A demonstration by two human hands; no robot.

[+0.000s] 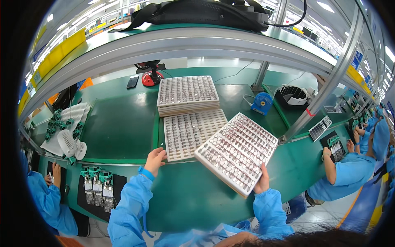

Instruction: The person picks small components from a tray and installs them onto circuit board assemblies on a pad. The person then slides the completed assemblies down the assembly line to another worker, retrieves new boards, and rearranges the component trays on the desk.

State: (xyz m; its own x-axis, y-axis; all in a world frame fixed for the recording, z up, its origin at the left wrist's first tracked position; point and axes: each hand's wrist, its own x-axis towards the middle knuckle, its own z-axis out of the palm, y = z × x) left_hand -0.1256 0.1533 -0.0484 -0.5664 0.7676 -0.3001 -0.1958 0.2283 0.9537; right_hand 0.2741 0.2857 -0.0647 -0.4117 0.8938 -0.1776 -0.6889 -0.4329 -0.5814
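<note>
A stack of white trays (238, 152) filled with rows of small shiny metal parts lies tilted at the right of centre. My right hand (262, 180) grips its lower right edge, thumb on top and the fingers out of sight beneath. This stack overlaps the corner of a flatter white tray (187, 138), whose left half holds dark parts and whose right side shows bare pockets. At that tray's lower left corner, my left hand (154, 160) is open with bent fingers close to the edge; whether they touch it is unclear. Behind stands a taller stack of filled trays (187, 90).
Beyond the trays are a red fan (151, 77), a phone (132, 82) and a blue fan (262, 103). Green-topped assemblies (97, 185) rest on a black mat at left, near a white fan (70, 144). A metal post (325, 78) rises at right. Co-workers sit on both sides.
</note>
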